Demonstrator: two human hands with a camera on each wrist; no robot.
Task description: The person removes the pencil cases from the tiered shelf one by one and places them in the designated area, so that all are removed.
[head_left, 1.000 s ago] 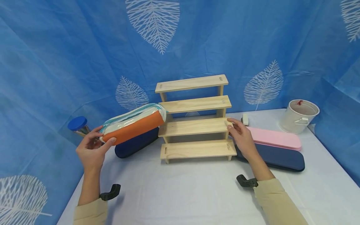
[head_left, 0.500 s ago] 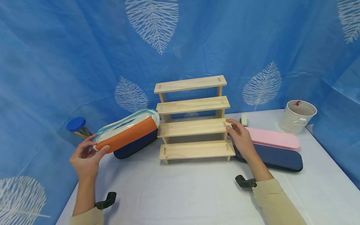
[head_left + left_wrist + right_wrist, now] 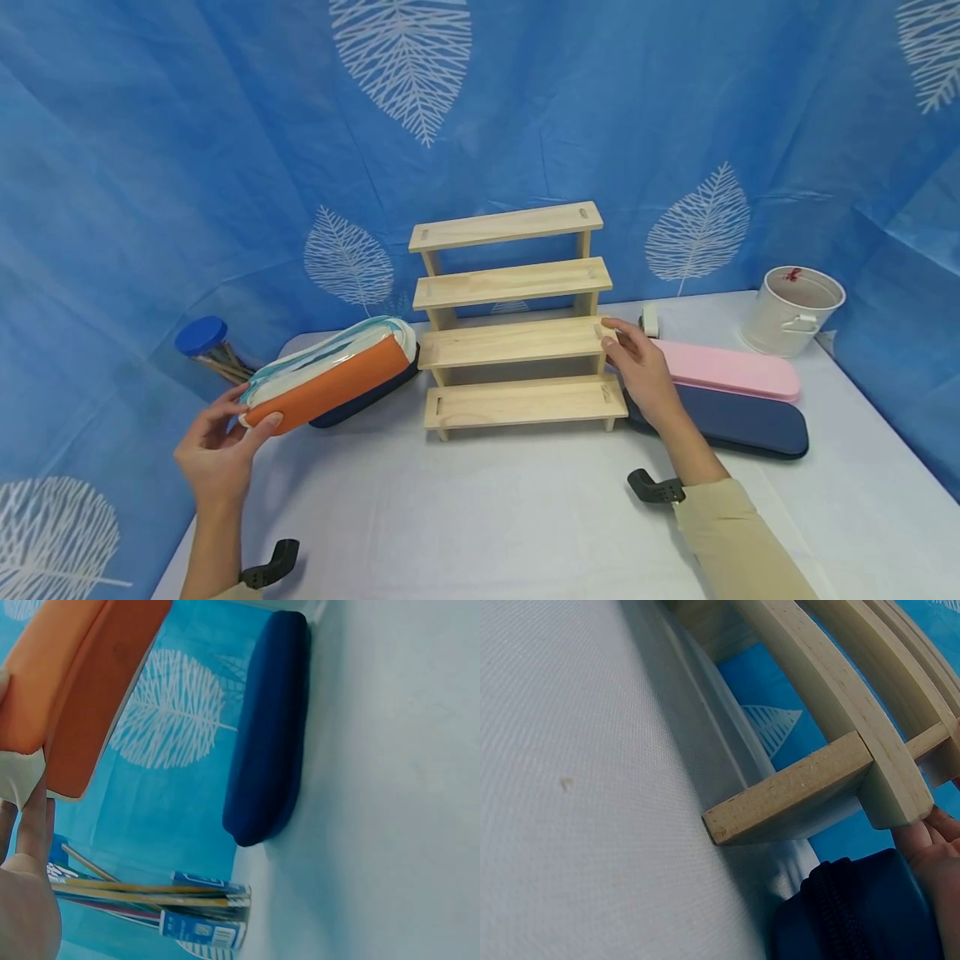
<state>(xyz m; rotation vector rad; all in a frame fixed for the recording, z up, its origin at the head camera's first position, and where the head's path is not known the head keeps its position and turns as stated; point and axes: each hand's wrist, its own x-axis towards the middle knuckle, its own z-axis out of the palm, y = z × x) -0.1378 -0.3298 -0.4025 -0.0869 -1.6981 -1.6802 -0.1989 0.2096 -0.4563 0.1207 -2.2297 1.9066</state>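
My left hand (image 3: 217, 458) grips the near end of an orange pencil case (image 3: 326, 390) with a clear top and teal trim, thumb in front and fingers behind. It is held tilted, its far end higher, over a dark blue zip case (image 3: 266, 735). In the head view it hides most of that case; the left wrist view shows a gap between the two. A four-step wooden display shelf (image 3: 517, 342) stands in the middle, its boards bare. My right hand (image 3: 645, 375) pinches the right end of its second step from the bottom.
A blue-lidded jar (image 3: 201, 335) of thin sticks stands back left, behind my left hand. Right of the shelf lie a pink case (image 3: 731, 371) and a navy case (image 3: 738, 421). A white bucket (image 3: 791, 312) and a small white object (image 3: 649, 320) stand farther back.
My left hand has lowered the orange pencil case and moved it left, bringing it down over the dark blue case. The right hand has stayed on the shelf.
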